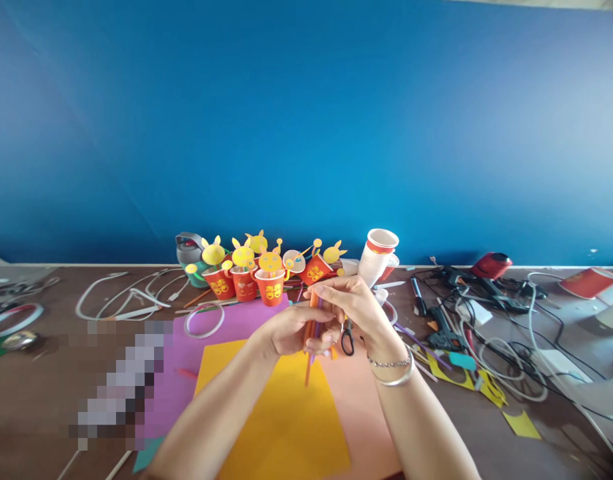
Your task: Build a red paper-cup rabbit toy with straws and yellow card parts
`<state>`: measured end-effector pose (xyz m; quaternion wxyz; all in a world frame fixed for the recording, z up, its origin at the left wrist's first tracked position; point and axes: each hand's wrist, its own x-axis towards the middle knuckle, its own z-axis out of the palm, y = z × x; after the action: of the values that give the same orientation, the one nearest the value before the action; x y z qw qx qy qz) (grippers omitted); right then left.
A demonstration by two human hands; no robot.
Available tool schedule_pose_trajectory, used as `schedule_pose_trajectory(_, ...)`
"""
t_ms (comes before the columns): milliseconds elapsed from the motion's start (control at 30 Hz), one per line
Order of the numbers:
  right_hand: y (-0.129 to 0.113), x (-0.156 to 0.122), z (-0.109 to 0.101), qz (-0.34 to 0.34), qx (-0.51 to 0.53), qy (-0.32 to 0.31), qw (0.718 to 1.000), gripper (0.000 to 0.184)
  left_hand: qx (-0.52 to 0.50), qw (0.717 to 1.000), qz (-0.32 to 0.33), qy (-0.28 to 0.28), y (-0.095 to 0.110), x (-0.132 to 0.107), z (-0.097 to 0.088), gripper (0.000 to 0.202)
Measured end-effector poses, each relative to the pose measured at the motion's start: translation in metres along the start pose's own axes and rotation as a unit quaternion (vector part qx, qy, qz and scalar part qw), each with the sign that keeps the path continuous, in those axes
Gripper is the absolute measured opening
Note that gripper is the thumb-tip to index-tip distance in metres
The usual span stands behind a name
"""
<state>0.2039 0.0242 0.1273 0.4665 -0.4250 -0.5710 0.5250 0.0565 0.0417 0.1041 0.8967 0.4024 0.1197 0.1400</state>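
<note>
My left hand (291,331) is closed round a small bundle of straws (312,328), orange and purple, held upright over the yellow paper sheet (281,413). My right hand (350,303) pinches the top of the same straws from above, fingers pressed together. A pair of scissors (347,339) lies just under my right palm. Behind my hands stands a row of red paper cups with yellow animal faces (259,270) along the blue wall.
Purple (239,317) and pink (359,407) paper sheets lie under the yellow one. A stack of white-and-red cups (379,257) leans at the back. A glue gun (443,333), cables, paper scraps (521,423) lie right; white cords (131,293) left.
</note>
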Motion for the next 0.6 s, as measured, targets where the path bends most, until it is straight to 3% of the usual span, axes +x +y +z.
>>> schedule_pose_trajectory(233,-0.006,-0.001,0.001,-0.007,-0.006,0.004,1.000,0.031,0.017,1.000,-0.008,0.007,-0.003,0.002,-0.003,0.019)
schedule_pose_trajectory(333,-0.003,0.003,-0.001,-0.030,0.000,0.064,0.997,0.028,0.079,0.991,0.067,0.087,-0.003,0.003,0.001,0.025)
schedule_pose_trajectory(467,0.003,0.009,-0.010,-0.066,0.013,0.138,0.988,0.024,0.157,0.949,0.159,0.223,-0.004,0.008,0.010,0.039)
schedule_pose_trajectory(600,0.003,0.011,-0.014,-0.086,-0.008,0.151,0.985,0.020,0.183,0.929,0.177,0.269,-0.007,0.012,0.016,0.045)
